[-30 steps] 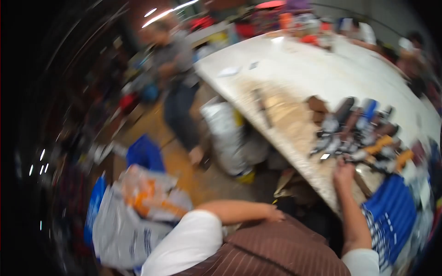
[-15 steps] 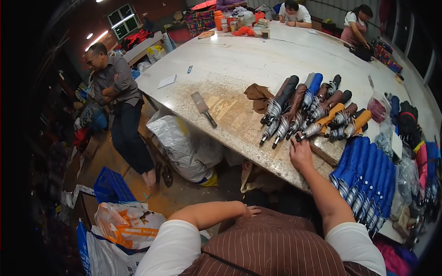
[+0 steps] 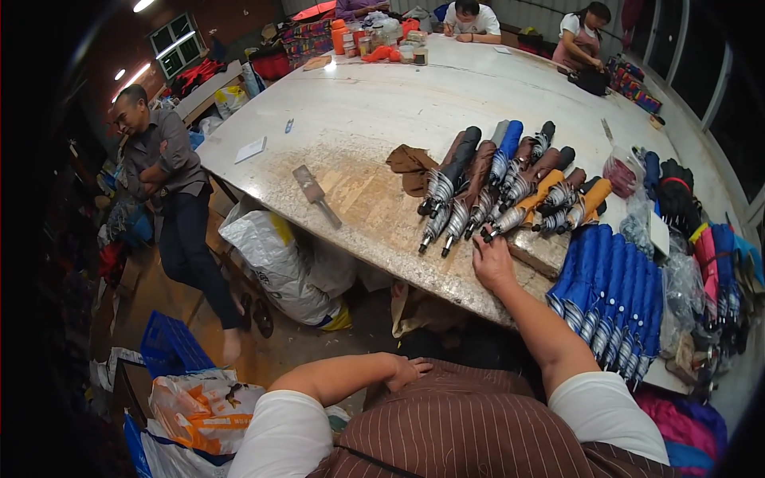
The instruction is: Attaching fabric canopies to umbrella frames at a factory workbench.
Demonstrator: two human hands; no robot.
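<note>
My right hand (image 3: 493,260) is at the table's near edge, its fingers closed around the end of a folded yellow umbrella (image 3: 530,204). That umbrella lies in a pile of folded umbrellas, among them brown ones (image 3: 479,169), a black one (image 3: 461,162) and a blue one (image 3: 510,141), their silvery linings and tips toward me. Resting on my brown striped apron (image 3: 470,406), my left hand (image 3: 408,371) is empty with its fingers stretched out. To the right of my right forearm, a row of blue umbrellas (image 3: 610,279) stands close together.
A cleaver-like flat tool (image 3: 316,196) and brown cloth (image 3: 410,167) lie on the large white table (image 3: 351,103). White sacks (image 3: 279,259) and a blue crate (image 3: 171,342) sit below, left. A person (image 3: 163,171) stands left with arms folded; others work across the table.
The whole view has shifted, so the table and its contents appear further left. Both hands keep their places, the right at the umbrella's end and the left on the apron.
</note>
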